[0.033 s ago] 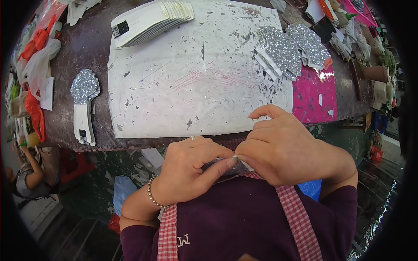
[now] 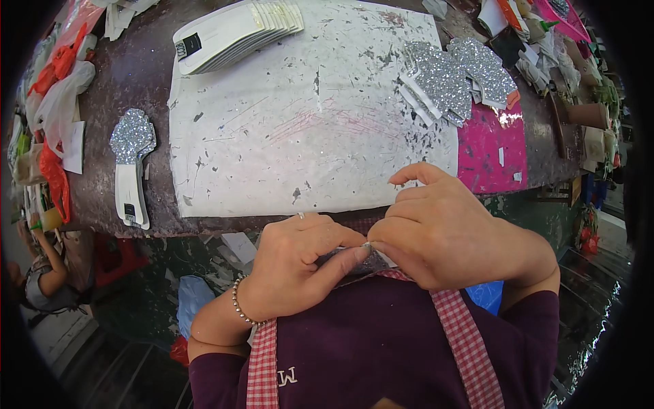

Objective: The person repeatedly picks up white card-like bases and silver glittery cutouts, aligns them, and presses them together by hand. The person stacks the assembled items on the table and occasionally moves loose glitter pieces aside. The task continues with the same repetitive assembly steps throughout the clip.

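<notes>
Silvery piece [image 2: 371,262] sits between your left hand [image 2: 289,262] and right hand [image 2: 436,235], by your chest [image 2: 368,327]. Both seem to pinch its edge, likely to keep it steady. Glittery shapes [image 2: 443,82] lie on the desk [image 2: 146,82], likely for easy reach.

Had a sheet [image 2: 272,170] in the middle of the surface [image 2: 153,82]. Had stacked flat pieces [image 2: 228,41] at its back left and cutouts [image 2: 443,78] at its back right, partly on a mat [image 2: 490,150]. Saw paddles [image 2: 131,157] left of it, bags [image 2: 65,102] farther left, a cup [image 2: 587,114] far right. Had something [image 2: 370,260] between left hand [image 2: 289,262] and right hand [image 2: 436,232], before the sheet.
</notes>
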`<state>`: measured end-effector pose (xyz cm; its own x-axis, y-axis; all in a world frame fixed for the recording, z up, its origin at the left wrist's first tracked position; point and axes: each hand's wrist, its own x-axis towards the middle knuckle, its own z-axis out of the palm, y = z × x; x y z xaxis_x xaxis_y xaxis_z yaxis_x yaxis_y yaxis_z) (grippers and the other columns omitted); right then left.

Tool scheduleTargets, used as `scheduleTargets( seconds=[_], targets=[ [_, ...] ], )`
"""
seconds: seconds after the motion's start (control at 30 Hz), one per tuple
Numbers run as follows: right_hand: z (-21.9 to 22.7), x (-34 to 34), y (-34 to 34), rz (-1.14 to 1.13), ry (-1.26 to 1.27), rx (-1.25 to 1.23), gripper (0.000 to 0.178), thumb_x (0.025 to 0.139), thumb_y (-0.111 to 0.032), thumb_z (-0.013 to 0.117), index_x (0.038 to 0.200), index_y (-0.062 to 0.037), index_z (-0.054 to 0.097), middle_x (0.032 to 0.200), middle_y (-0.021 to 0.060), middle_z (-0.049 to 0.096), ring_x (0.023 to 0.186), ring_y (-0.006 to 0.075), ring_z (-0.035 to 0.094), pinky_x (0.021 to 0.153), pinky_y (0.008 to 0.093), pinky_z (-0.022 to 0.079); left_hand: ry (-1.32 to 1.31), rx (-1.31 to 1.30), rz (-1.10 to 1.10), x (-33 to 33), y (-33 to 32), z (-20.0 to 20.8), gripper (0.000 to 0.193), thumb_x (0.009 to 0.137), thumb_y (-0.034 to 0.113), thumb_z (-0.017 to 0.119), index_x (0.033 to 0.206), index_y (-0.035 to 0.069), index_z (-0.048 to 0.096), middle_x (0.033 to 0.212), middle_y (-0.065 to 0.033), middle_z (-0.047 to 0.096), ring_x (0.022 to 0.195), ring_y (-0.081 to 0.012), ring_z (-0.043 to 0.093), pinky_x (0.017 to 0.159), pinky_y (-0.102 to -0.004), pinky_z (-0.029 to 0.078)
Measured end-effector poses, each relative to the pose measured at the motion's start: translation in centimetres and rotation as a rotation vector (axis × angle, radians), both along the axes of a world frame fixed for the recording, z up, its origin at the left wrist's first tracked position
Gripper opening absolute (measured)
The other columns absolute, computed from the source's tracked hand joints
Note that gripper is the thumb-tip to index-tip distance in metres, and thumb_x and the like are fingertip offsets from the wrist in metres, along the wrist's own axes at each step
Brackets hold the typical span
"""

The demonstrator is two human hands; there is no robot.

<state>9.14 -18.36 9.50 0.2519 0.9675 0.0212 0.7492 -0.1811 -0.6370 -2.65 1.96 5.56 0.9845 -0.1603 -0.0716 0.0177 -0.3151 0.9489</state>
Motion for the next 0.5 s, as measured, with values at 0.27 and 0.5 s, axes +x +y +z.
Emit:
scheduleTargets(
  seconds=[0.27,0.5],
  targets=[
    [2.1,2.7,0.2,-0.327,-0.398,0.269,0.040,0.085,-0.016,0.078,0.120,-0.0015,0.069,0.103,0.0135,0.071,0.094,0.0266,0.069,0.097,0.0444,0.050,0.094,-0.288,0.254,-0.1,0.7,-2.0,0.014,0.093,0.011,0.074,0.104,0.001,0.077,0.085,-0.0102,0.072,0.076,-0.0149,0.065,0.071,-0.0276,0.049],
    [-2.8,-0.3,-1.5,-0.688,0.572,0.285,0.055,0.076,-0.025,0.090,0.120,0.0018,0.069,0.106,0.0114,0.073,0.096,0.0193,0.069,0.085,0.0325,0.053,0.126,-0.639,0.518,0.0,-0.3,-3.8,0.018,0.100,0.013,0.069,0.109,-0.002,0.074,0.100,-0.0063,0.072,0.090,-0.0110,0.064,0.083,-0.0267,0.051]
  ],
)
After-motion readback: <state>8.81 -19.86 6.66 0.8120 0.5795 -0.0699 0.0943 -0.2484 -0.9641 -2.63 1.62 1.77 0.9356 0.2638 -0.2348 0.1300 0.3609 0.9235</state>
